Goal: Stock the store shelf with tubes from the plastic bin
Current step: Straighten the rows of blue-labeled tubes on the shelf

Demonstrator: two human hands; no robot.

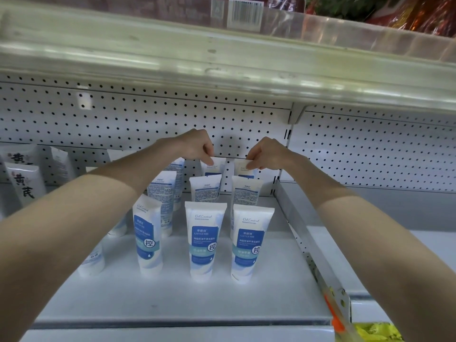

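Several white-and-blue tubes stand cap-down in rows on the white shelf. Both my arms reach to the back row. My left hand pinches the top edge of a back-row tube. My right hand pinches the top edge of the neighbouring back-row tube. Both tubes stand upright against the pegboard. In front of them stand a middle pair and a front row of three, its centre tube facing me. The plastic bin is out of view.
A metal divider bounds the shelf on the right. Dark-lettered white tubes stand at far left. The upper shelf's edge hangs overhead. Yellow packaging shows at bottom right.
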